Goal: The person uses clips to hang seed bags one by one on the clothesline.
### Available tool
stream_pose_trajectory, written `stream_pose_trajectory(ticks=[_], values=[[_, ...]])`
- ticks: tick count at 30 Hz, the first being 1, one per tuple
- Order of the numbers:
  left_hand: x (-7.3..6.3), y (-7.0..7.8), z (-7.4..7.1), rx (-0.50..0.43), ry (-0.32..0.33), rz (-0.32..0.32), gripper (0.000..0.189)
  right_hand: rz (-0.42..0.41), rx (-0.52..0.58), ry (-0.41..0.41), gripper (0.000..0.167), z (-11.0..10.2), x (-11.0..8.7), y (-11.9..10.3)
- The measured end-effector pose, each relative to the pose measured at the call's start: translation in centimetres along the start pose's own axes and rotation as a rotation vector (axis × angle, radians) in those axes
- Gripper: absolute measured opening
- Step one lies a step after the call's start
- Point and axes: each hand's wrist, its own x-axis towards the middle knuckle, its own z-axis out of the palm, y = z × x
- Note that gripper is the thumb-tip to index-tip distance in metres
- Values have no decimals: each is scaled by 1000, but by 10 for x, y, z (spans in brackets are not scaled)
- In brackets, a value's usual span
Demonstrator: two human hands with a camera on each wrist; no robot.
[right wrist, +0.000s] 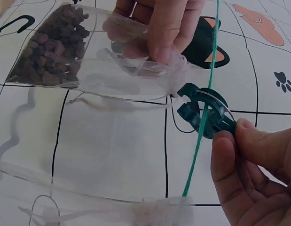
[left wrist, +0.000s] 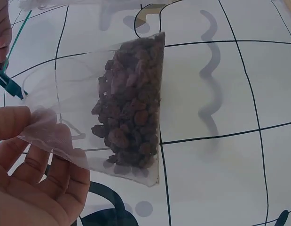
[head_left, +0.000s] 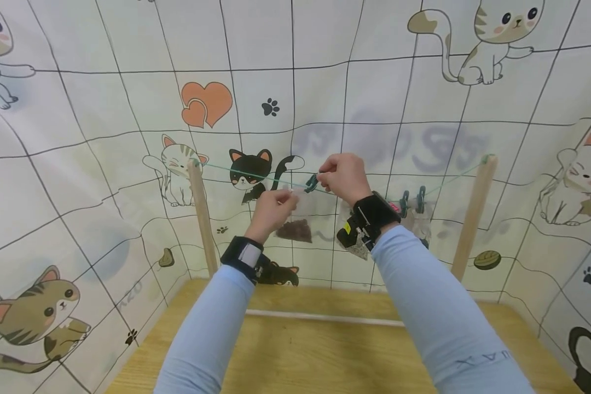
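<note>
My left hand (head_left: 274, 210) pinches the gathered top of a sheer mesh bag (left wrist: 131, 108), which holds reddish-brown stones in its lower end. Between the thumb and fingers of my right hand (head_left: 346, 178) is a dark green clothespin (right wrist: 206, 110). Its jaws are spread around the green line (right wrist: 194, 160), with their tips close to the bag's gathered top in the right wrist view. A pale drawstring (right wrist: 121, 100) trails along the bag. In the head view the bag hangs just below the line, partly behind my left fingers.
The line runs between a left wooden post (head_left: 203, 219) and a right wooden post (head_left: 475, 219). Two more green clothespins (head_left: 405, 203) grip the line at right, with other bags hanging partly behind my right wrist. Below lies a wooden table (head_left: 325, 350); a cat-print cloth (head_left: 315, 98) stands behind.
</note>
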Motion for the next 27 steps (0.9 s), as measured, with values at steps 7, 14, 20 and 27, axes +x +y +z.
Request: stream_pose_trajectory(ticks=[7, 14, 20, 27], values=[[1, 0, 0, -73, 7, 24, 23, 49, 17, -46, 13, 3, 3, 1], [0, 0, 0, -46, 64, 48, 22, 108, -13, -135, 28, 6, 7, -3], [-6, 1, -3, 1, 80, 29, 25, 144, -32, -228, 48, 4, 6, -5], [-11, -3, -1, 49, 40, 64, 23, 87, -38, -321, 56, -5, -1, -1]])
